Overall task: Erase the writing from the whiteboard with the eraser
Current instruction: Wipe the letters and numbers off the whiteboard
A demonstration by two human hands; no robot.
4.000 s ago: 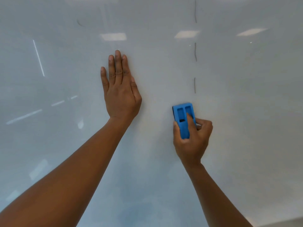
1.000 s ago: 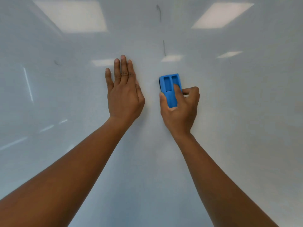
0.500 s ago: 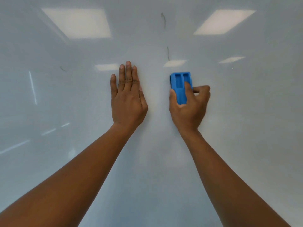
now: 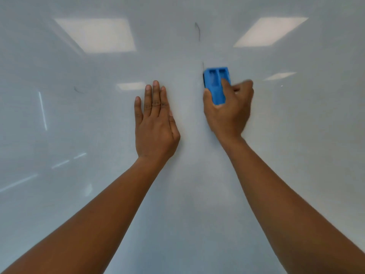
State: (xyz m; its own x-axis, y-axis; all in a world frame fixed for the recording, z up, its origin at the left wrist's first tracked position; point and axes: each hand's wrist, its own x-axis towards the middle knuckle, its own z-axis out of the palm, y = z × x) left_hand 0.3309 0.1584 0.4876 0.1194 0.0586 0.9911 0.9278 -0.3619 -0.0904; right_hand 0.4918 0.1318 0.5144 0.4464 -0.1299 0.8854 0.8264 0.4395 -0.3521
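**Right hand pressing a blue eraser against a whiteboard, left hand lying flat beside it**

The whiteboard (image 4: 296,155) is filling the whole head view, its glossy surface reflecting rectangular ceiling light panels (image 4: 94,34). The right hand (image 4: 229,109) is holding a blue eraser (image 4: 216,84) against the board, upper centre-right of the view; its grip is closing around the lower half of the eraser, with the thumb lying along the left edge, the index finger resting on the blue back, and the remaining fingers curling at the right side. The eraser is standing roughly upright, its two rectangular recesses showing at the top and a thin dark edge showing along its left side. The fingers of this hand are appearing blurred.

The left hand (image 4: 156,123) is lying flat on the board just left of the right hand, apart from it, its grip wide, fingers straight and close together, holding nothing.

A short dark pen stroke (image 4: 198,30) is showing well above the eraser, a fainter stroke (image 4: 202,66) is sitting just beside the eraser's upper left corner, and a small dark mark (image 4: 77,89) is lying well to the left of the left hand.
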